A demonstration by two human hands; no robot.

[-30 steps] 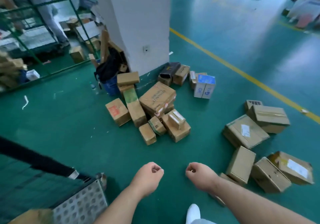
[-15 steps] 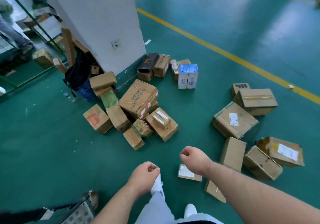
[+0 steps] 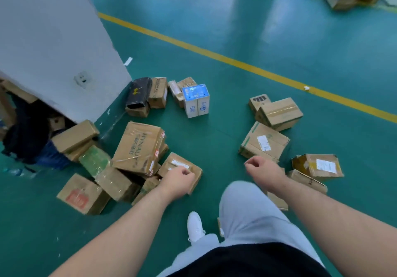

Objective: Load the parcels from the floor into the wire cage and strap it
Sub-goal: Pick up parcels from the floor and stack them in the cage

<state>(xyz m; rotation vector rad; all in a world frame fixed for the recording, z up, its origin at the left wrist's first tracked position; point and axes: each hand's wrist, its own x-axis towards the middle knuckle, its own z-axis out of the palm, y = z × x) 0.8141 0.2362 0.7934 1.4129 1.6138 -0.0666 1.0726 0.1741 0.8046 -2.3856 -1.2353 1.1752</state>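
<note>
The step in hand looks like the approach for a pick-up. The person stands over the parcels [image 3: 279,113] scattered on the green floor [image 3: 214,139], both arms out ahead and nothing carried. The left hand [image 3: 179,182] is curled into a loose fist and holds nothing. It hangs over a small labelled box [image 3: 182,163] at the near edge of the left heap, and from this angle I cannot tell whether it touches that box. The right hand [image 3: 265,172] is likewise curled and empty, just short of a flat labelled box [image 3: 265,142] in the right-hand group. The wire cage is nowhere in the view, so each load will likely mean turning away from the heap.

The next move, by my reckoning, calls for a stoop and opened fingers on either side of one box. The small labelled one is nearest (probably light enough for one hand). The big taped box [image 3: 137,148] leans across its neighbours, so pulling one from beneath it could tip the heap. A white pillar [image 3: 53,51] with a dark bag [image 3: 23,139] at its foot crowds the left heap. A blue-and-white carton [image 3: 196,100] stands apart farther off. The person's own white shoe [image 3: 194,226] is planted close to low parcels underfoot.
</note>
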